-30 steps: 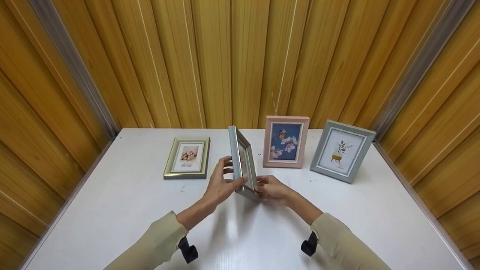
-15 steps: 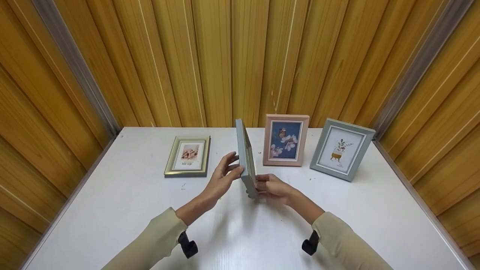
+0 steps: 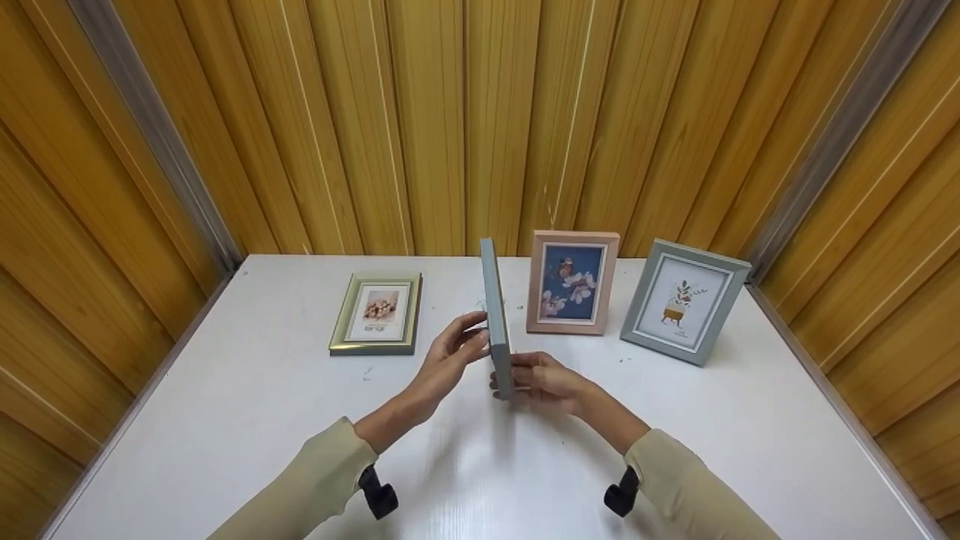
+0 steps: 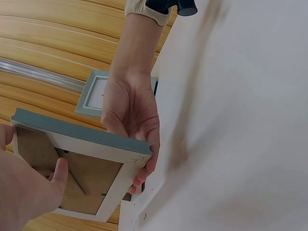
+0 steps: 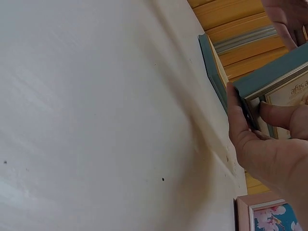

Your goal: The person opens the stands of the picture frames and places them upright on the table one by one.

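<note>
A blue-grey picture frame (image 3: 495, 322) stands upright and almost edge-on between both hands, low over the table. My right hand (image 3: 553, 382) grips its lower corner; in the right wrist view the thumb (image 5: 279, 115) lies on the front border and the fingers wrap behind. At the back my left hand (image 3: 435, 375) has its fingers bent against the frame. The left wrist view shows the brown backing (image 4: 94, 171) with a fold-out stand (image 4: 36, 151); the left thumb (image 4: 58, 180) is at the stand's edge, a finger near the frame's far end.
Left on the white table (image 3: 225, 435), a gold-edged picture frame (image 3: 339, 315) lies flat, face up. To the right stand a pink frame (image 3: 534, 289) with a blossom picture and a grey-green frame (image 3: 641, 300) with a plant picture. Wood-patterned walls (image 3: 420, 127) enclose the table.
The held frame has turned from showing part of its front to nearly edge-on. My left thumb has moved from its front edge to its back; the right hand keeps its grip at the bottom.
</note>
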Demonstrator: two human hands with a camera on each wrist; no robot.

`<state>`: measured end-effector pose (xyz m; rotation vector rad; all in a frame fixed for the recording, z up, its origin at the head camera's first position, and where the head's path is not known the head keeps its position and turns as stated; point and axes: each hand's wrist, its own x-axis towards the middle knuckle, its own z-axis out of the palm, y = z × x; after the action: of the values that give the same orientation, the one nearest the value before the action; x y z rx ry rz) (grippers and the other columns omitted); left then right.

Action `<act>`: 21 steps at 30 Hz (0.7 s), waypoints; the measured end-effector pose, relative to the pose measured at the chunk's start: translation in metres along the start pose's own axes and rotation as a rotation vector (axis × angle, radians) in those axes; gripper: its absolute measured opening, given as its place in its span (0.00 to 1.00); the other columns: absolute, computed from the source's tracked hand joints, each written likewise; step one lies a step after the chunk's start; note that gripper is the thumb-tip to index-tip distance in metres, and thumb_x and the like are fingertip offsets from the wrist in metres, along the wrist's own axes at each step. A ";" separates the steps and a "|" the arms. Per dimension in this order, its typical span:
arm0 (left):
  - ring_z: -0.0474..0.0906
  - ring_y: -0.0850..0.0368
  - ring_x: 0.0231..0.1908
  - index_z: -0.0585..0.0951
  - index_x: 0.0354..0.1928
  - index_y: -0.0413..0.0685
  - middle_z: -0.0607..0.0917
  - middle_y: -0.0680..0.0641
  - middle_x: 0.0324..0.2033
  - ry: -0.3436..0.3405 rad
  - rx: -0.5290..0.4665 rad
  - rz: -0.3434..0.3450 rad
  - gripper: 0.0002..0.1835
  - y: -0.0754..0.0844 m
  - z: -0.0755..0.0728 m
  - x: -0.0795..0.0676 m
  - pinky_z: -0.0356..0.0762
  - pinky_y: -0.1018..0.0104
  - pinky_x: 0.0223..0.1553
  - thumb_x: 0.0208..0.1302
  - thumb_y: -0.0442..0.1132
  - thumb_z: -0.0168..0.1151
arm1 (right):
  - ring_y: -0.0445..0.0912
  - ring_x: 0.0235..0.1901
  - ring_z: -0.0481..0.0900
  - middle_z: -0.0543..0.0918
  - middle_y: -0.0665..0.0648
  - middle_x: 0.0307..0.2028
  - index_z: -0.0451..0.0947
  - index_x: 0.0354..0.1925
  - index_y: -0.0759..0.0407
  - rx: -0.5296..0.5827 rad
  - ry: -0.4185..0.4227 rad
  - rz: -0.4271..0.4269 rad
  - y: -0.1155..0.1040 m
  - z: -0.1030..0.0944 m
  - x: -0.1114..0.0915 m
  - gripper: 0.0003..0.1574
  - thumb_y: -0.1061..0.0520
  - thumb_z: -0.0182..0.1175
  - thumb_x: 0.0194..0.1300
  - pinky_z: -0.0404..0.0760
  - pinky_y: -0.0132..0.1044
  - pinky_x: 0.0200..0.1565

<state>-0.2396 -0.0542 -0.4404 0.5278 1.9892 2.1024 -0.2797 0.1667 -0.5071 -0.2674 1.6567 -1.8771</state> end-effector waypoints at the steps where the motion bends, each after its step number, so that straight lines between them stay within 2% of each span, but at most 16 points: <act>1: 0.66 0.44 0.73 0.63 0.74 0.41 0.69 0.37 0.72 0.001 0.000 0.005 0.29 0.000 0.000 0.000 0.72 0.54 0.70 0.78 0.45 0.53 | 0.46 0.51 0.86 0.86 0.55 0.47 0.60 0.70 0.80 0.010 -0.008 -0.005 0.000 0.000 0.000 0.31 0.63 0.50 0.77 0.80 0.46 0.64; 4: 0.66 0.45 0.73 0.65 0.74 0.42 0.71 0.39 0.71 0.005 0.000 0.014 0.28 0.001 0.002 0.000 0.72 0.53 0.71 0.77 0.44 0.55 | 0.46 0.52 0.86 0.87 0.54 0.47 0.62 0.70 0.78 0.030 -0.027 -0.014 0.002 0.001 0.000 0.30 0.62 0.52 0.77 0.80 0.46 0.64; 10: 0.61 0.46 0.76 0.66 0.74 0.48 0.70 0.43 0.73 -0.009 0.003 -0.017 0.31 0.002 0.003 0.001 0.60 0.45 0.76 0.73 0.46 0.60 | 0.46 0.54 0.86 0.87 0.54 0.49 0.59 0.71 0.78 0.068 -0.051 -0.023 0.003 0.004 0.001 0.31 0.62 0.51 0.77 0.79 0.45 0.65; 13: 0.61 0.46 0.76 0.66 0.74 0.48 0.70 0.43 0.73 -0.014 0.002 -0.025 0.32 0.001 0.003 0.001 0.62 0.46 0.76 0.72 0.47 0.62 | 0.45 0.54 0.85 0.87 0.54 0.50 0.59 0.71 0.78 0.066 -0.062 -0.033 0.004 0.004 0.002 0.31 0.64 0.50 0.77 0.79 0.44 0.65; 17: 0.63 0.47 0.75 0.67 0.74 0.48 0.71 0.43 0.73 -0.017 0.019 -0.033 0.33 0.001 0.004 0.001 0.65 0.48 0.74 0.71 0.46 0.63 | 0.45 0.53 0.86 0.87 0.54 0.48 0.63 0.68 0.77 0.073 -0.067 -0.047 0.005 0.003 0.002 0.27 0.67 0.49 0.75 0.80 0.44 0.63; 21: 0.64 0.45 0.75 0.67 0.74 0.46 0.72 0.41 0.72 -0.004 0.043 -0.036 0.32 0.001 0.003 0.002 0.64 0.45 0.74 0.71 0.46 0.62 | 0.45 0.52 0.86 0.87 0.55 0.47 0.62 0.68 0.80 0.078 -0.069 -0.051 0.006 0.002 0.003 0.28 0.67 0.49 0.75 0.80 0.45 0.64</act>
<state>-0.2406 -0.0508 -0.4391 0.4996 2.0306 2.0397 -0.2787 0.1632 -0.5128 -0.3412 1.5402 -1.9437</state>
